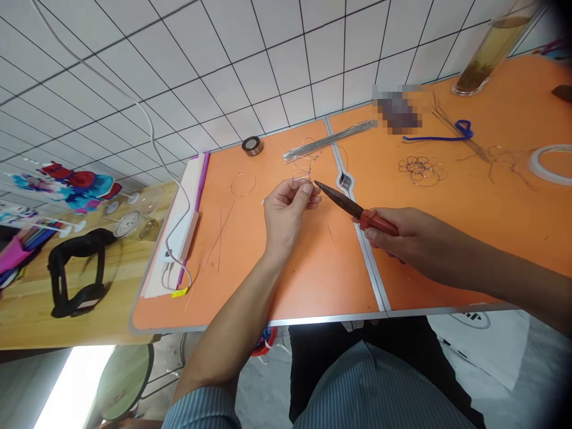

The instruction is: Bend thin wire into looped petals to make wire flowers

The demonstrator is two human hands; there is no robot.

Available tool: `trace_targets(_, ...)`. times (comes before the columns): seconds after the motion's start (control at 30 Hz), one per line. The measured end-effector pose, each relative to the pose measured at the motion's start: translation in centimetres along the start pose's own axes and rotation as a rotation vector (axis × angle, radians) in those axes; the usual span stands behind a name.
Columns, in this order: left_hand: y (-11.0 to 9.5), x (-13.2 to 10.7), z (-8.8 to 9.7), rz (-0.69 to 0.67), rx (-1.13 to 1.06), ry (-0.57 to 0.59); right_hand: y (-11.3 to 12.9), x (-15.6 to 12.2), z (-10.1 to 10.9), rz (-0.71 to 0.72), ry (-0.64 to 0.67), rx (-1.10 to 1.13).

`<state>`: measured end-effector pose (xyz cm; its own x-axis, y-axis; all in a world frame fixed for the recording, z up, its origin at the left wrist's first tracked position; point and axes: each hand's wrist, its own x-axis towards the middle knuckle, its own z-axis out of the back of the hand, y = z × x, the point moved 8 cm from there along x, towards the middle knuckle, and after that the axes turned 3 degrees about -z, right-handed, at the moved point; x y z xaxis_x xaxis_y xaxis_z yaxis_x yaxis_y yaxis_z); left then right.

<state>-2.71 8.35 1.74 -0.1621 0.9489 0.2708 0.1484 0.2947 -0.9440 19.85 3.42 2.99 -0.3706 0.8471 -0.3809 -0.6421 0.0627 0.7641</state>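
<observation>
Between thumb and fingers, my left hand (288, 208) pinches a thin wire shape (308, 164) with several loops standing up from it. My right hand (397, 232) is wrapped round the red handles of long-nosed pliers (342, 199). The pliers' dark tip points left and comes right up to the wire by my left thumb; whether the jaws grip it is too small to tell. Behind my left hand lies a bundle of straight silver wires (333, 141). A bent wire flower shape (419, 170) rests on the orange table right of the pliers.
The orange folding table (313, 286) has a metal seam and latch. On it are a tape roll (252, 146), a wire ring (243, 184), loose wires, a white power strip (183, 247), a blue bent stem (465, 130), a white ring (549, 164) and a glass of tea (491, 53) by the tiled wall.
</observation>
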Motion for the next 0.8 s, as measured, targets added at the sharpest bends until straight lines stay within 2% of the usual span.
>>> trace_targets(0.43, -0.2, -0.2, -0.3, -0.025, 0.020, 0.025, 0.4, 0.3, 0.2, 0.049, -0.127, -0.181)
trace_targets(0.63, -0.6, -0.4, -0.2, -0.043, 0.064, 0.002, 0.5, 0.4, 0.1, 0.165, -0.263, -0.302)
trace_targets(0.7, -0.7, -0.4, -0.2, -0.043, 0.067, -0.003, 0.6, 0.2, 0.0, 0.201, -0.334, -0.406)
trace_targets(0.8, -0.8, -0.4, -0.1, -0.044, 0.083, -0.019, 1.7, -0.5, -0.1, 0.260, -0.490, -0.691)
